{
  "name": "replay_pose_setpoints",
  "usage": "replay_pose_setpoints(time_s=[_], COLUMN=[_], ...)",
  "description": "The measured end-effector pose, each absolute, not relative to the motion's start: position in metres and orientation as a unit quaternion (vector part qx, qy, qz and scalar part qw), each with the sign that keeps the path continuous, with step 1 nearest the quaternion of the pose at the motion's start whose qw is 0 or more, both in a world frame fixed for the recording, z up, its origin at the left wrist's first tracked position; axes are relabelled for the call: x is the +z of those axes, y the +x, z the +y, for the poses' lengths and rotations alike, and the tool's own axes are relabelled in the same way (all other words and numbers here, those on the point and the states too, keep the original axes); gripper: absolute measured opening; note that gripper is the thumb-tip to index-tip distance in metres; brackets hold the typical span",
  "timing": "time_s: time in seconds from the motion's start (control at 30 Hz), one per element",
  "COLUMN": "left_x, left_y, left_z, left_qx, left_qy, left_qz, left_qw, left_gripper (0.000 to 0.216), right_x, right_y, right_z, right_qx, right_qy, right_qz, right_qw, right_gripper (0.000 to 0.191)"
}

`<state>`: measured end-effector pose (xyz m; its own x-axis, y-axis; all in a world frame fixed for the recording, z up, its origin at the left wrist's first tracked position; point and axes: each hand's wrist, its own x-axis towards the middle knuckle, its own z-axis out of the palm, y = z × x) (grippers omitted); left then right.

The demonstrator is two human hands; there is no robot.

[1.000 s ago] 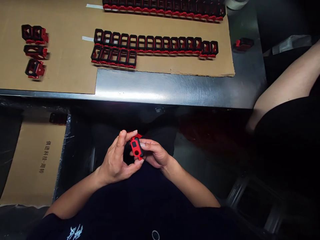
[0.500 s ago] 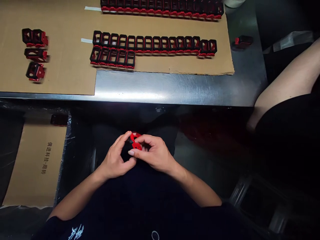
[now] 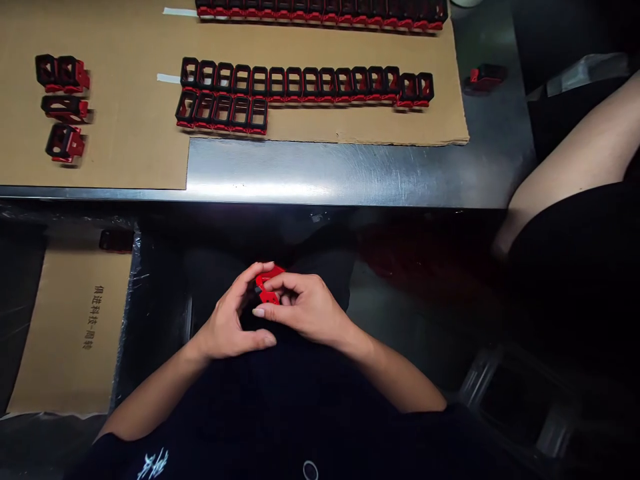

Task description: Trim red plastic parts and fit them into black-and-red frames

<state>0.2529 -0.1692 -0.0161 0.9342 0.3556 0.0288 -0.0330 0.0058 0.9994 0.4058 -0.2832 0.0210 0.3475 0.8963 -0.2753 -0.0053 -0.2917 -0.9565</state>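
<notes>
Over my lap, a small red and black plastic part [image 3: 271, 297] is between my two hands, partly covered by fingers. My right hand [image 3: 305, 303] pinches it with thumb and fingers. My left hand [image 3: 235, 317] curves around its far left side, fingertips touching its upper edge, while the left thumb stands apart from it. On the bench ahead, a row of red and black frames [image 3: 293, 83] stands on cardboard, with a shorter row of similar frames [image 3: 221, 110] in front of it.
More frames [image 3: 320, 10] line the far cardboard [image 3: 130, 40]. A few loose ones [image 3: 65, 141] lie at left, and one red and black part [image 3: 487, 78] is on the metal bench [image 3: 350, 170] at right. A cardboard-lined bin [image 3: 65, 320] sits lower left. Another person's arm [image 3: 575, 147] is at right.
My left thumb has moved away from the fingers, widening the left hand. The red and black part has turned slightly in my right hand's pinch and shifted a little left.
</notes>
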Motion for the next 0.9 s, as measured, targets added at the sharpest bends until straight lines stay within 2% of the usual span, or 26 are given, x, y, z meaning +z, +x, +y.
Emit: replay_pose_setpoints(time_s=[0.07,0.13,0.2,0.3,0.4,0.57,0.9], left_x=[-0.016,-0.016,-0.017,-0.017,-0.015,-0.019,-0.011], left_y=[0.252,0.252,0.250,0.248,0.249,0.251,0.250], left_z=[-0.171,-0.172,-0.173,-0.174,-0.175,-0.169,-0.167], left_qx=[0.179,0.204,0.225,0.252,0.278,0.331,0.339], left_qy=[0.802,0.847,0.828,0.740,0.703,0.775,0.859], left_qz=[0.109,0.110,0.120,0.115,0.067,0.007,-0.009], left_qw=[0.560,0.478,0.500,0.612,0.652,0.537,0.384], left_gripper=[0.094,0.088,0.084,0.084,0.082,0.090,0.095], right_x=[0.020,0.019,0.020,0.023,0.027,0.032,0.037], right_y=[0.404,0.402,0.403,0.409,0.417,0.415,0.418], right_z=[-0.281,-0.280,-0.281,-0.285,-0.289,-0.288,-0.292], right_qx=[0.536,0.570,0.583,0.551,0.537,0.555,0.532], right_qy=[-0.630,-0.605,-0.580,-0.574,-0.599,-0.630,-0.647], right_qz=[-0.259,-0.213,-0.189,-0.172,-0.185,-0.249,-0.285], right_qw=[0.499,0.513,0.536,0.581,0.565,0.483,0.466], right_gripper=[0.031,0.035,0.037,0.030,0.025,0.018,0.011])
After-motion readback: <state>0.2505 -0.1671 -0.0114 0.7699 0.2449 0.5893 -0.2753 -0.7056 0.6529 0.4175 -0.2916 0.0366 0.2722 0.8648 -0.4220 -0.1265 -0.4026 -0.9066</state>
